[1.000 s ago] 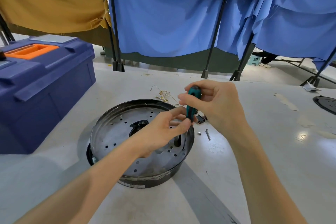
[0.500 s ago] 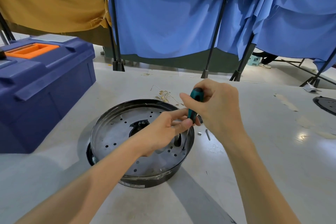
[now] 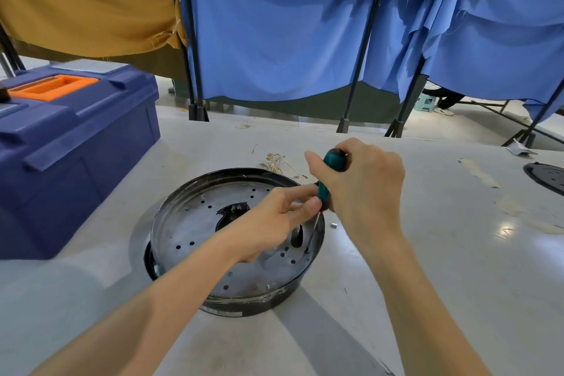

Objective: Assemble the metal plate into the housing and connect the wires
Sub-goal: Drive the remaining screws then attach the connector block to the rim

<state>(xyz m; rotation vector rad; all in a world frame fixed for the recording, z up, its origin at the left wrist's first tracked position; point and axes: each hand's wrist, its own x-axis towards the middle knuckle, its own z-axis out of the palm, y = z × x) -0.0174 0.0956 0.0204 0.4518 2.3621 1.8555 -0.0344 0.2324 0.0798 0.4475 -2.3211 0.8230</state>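
Metal plate (image 3: 195, 223): perforated disc lying inside the black housing (image 3: 268, 302), which sits on the grey counter (image 3: 442, 268) directly in front of the person.
Screwdriver (image 3: 332, 163): teal-handled and held nearly upright, its tip planted at a hole near the plate's right rim. Whether a screw sits under the tip is too small to tell.
Right hand (image 3: 369, 189): grip wrapped around the top of the handle, thumb stretched out beside it.
Left hand (image 3: 274, 220): grip pinching the lower end of the handle between thumb and fingers, steadying the shaft above the plate.
Wires (image 3: 276, 162): thin strands with gold-coloured terminals, lying loose on the counter just behind the housing and joined to nothing visible.
Loose hardware: a small metal sleeve (image 3: 334, 225) on the counter just right of the housing.
Progress: the plate appears seated, and fastening looks under way at one hole. Other holes around the rim stand open, though which of them take screws cannot be told. Wire connection seems not yet begun.
Surroundings: blue toolbox (image 3: 76, 146) with an orange inset at left, blue curtains (image 3: 274, 40) behind, and another dark disc (image 3: 546, 177) at the counter's far right edge.
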